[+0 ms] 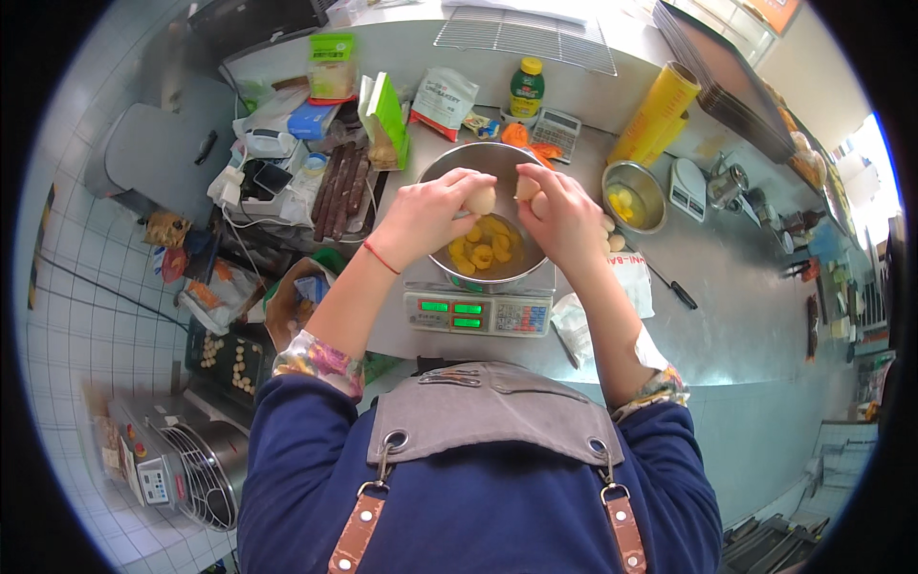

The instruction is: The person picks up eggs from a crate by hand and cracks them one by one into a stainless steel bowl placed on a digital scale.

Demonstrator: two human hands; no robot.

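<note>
Both hands are over a steel mixing bowl (441, 172). Yellow yolks and clear egg white (484, 247) lie in its bottom. My left hand (430, 215), above the bowl's left side, grips a pale brown egg or shell (481, 200) between thumb and fingers. In my right hand (570, 219), above the right side, are pale shell pieces (527, 188), perhaps with a whole egg below; the fingers partly hide them. The bowl stands on a digital scale (478, 313) with lit green displays. Several brown eggs (614, 242) lie beside my right hand, partly covered by it.
Right of the eggs stands a smaller steel bowl (635, 197) with yolks in it, then a white kitchen scale (687, 189). A black-handled knife (683, 295) lies on the steel table (724, 323). An orange item (520, 136) and a calculator (556, 134) sit behind the big bowl.
</note>
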